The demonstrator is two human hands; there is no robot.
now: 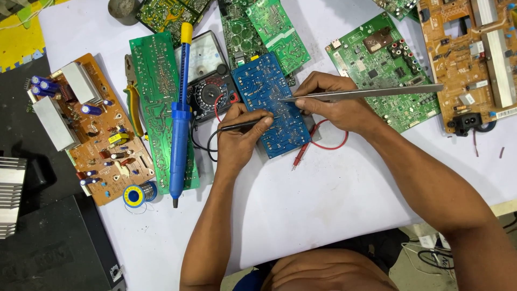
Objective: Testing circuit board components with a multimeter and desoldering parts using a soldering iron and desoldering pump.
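Observation:
A blue circuit board [264, 86] lies solder side up at the middle of the white table. My left hand [239, 141] grips a thin black test probe [253, 124] whose tip rests on the board. My right hand [334, 105] pinches long metal tweezers [377, 92], their tip touching the board near the probe. A red probe [299, 157] with its red lead lies loose under the board's right edge. An analogue multimeter [211, 89] sits just left of the board.
A blue desoldering pump [180, 113] with a yellow cap lies across a long green board [157, 102]. A brown board [99, 134] with blue capacitors, a solder spool [135, 195], pliers [132, 97], and further green boards [385, 67] and a brown board [468, 54] surround the work.

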